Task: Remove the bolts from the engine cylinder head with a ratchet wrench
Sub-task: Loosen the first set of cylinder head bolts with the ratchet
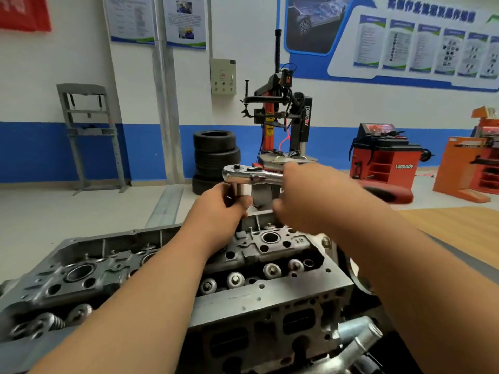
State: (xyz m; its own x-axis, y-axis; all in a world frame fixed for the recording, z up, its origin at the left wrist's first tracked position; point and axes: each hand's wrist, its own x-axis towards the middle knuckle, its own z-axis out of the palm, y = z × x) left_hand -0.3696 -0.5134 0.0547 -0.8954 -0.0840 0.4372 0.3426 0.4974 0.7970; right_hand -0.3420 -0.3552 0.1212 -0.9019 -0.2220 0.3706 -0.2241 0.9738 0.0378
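The grey metal cylinder head (270, 300) fills the lower half of the view, with round valve caps and empty bolt holes along its top. A chrome ratchet wrench (249, 176) stands raised above the head's far edge, its extension bar pointing down. My left hand (225, 205) grips that extension bar just below the ratchet's head. My right hand (305, 195) is curled round the wrench's shaft; the red and black handle grip (388, 194) sticks out to the right past it. The bar's lower end and any bolt on it are hidden behind my hands.
A metal coolant pipe (356, 338) juts from the head's near right side. A wooden bench top (459, 228) lies to the right. Behind stand stacked tyres (216, 155), a tyre changer (280, 125), a red wheel balancer (383, 157) and a grey press frame (89, 136).
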